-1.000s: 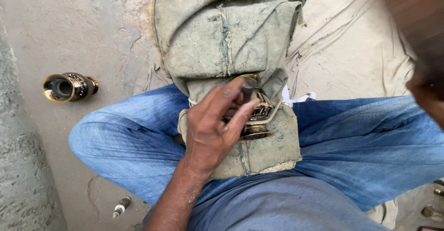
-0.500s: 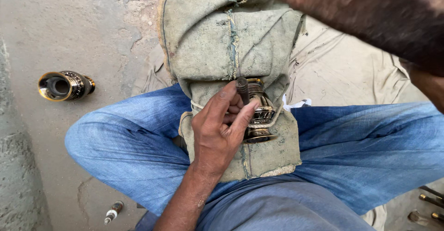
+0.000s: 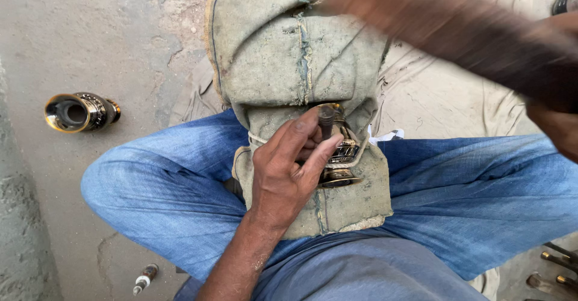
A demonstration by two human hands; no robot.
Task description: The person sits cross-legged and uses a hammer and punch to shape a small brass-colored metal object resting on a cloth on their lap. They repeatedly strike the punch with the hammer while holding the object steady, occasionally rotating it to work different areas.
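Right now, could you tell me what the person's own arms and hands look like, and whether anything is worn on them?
The left hand is bare, with no glove, ring or watch showing, and its forearm is bare with no sleeve. The right arm crosses the upper frame as a motion blur; it appears bare too, though detail is lost. The right hand is cut off at the frame's right edge.
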